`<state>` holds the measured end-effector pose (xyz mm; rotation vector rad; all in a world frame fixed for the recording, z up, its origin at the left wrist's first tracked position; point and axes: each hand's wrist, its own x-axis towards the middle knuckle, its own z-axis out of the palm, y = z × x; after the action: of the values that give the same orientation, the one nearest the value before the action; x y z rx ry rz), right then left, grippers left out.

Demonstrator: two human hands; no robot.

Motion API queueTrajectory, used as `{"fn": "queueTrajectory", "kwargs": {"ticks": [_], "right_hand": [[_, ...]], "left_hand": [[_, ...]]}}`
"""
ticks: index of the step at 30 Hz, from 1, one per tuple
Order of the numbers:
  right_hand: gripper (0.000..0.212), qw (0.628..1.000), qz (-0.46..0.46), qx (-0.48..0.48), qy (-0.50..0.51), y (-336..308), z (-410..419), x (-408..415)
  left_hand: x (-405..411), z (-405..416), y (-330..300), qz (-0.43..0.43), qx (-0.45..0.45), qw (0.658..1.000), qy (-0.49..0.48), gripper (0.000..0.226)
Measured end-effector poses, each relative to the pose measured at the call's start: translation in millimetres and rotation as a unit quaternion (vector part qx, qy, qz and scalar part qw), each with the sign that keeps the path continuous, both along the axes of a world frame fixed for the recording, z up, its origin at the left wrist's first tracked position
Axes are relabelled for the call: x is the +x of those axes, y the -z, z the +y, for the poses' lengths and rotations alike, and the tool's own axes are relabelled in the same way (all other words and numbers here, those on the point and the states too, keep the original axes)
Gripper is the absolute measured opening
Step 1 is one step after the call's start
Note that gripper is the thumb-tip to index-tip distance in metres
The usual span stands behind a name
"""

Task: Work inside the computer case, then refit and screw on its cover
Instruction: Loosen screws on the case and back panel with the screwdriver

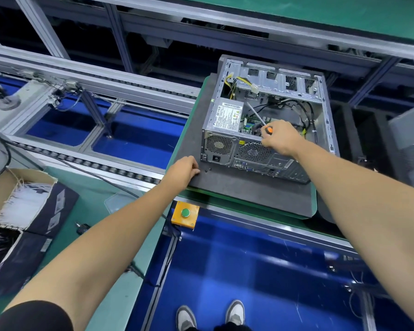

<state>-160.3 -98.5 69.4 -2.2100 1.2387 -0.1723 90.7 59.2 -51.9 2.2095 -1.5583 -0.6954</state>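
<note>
An open grey computer case (227, 144) lies on its side on a dark mat (249, 194), with its power supply (227, 115), cables and board exposed. My right hand (280, 139) grips a screwdriver (257, 115) with an orange-and-black handle at the case's near rim; its shaft points up and left over the inside. My left hand (183, 169) has its fingers curled at the mat's left edge, close to small dark screws (208, 170). Whether it holds one is hidden. No cover is on the case.
A roller conveyor (86, 161) runs to the left. An orange box with a green button (185, 214) sits at the bench edge below the mat. An open cardboard box (19, 201) stands at the left. A grey panel or second case (409, 149) rises at the right.
</note>
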Motion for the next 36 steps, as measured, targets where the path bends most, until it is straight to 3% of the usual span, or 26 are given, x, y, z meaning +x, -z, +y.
{"fn": "queueTrajectory", "kwargs": {"ticks": [5,10,14,17,20,26,32,36], "right_hand": [[0.030,1.000,-0.013,0.003,0.004,1.2,-1.5,-0.8],[0.022,1.000,-0.021,0.010,0.012,0.8,-1.7,-2.0],[0.019,1.000,-0.023,0.013,0.018,-0.1,-0.4,-1.7],[0.021,0.999,-0.027,0.018,0.017,-2.0,1.6,-1.6],[0.021,0.999,-0.025,0.016,0.013,-2.7,2.2,-1.2],[0.020,1.000,-0.025,0.011,0.008,-1.3,1.3,-0.8],[0.021,0.999,-0.025,0.017,0.019,-1.0,1.2,-0.2],[0.020,0.999,-0.022,0.013,0.021,0.4,0.3,0.0]], "left_hand": [[25.0,11.9,-1.2,0.178,-0.077,0.975,-0.110,0.023],[22.1,26.9,3.3,0.350,-0.134,0.913,-0.165,0.010],[-7.8,35.5,15.1,0.419,-0.138,0.877,-0.188,0.004],[-18.9,36.5,25.7,0.361,-0.140,0.898,-0.211,0.009],[-8.0,32.8,30.2,0.225,-0.154,0.937,-0.218,0.013],[3.8,21.5,24.3,0.071,-0.110,0.986,-0.099,0.017],[1.9,1.1,11.3,-0.025,-0.021,0.999,-0.006,0.023],[-1.6,0.8,8.1,-0.079,-0.022,0.996,0.040,0.018]]}}
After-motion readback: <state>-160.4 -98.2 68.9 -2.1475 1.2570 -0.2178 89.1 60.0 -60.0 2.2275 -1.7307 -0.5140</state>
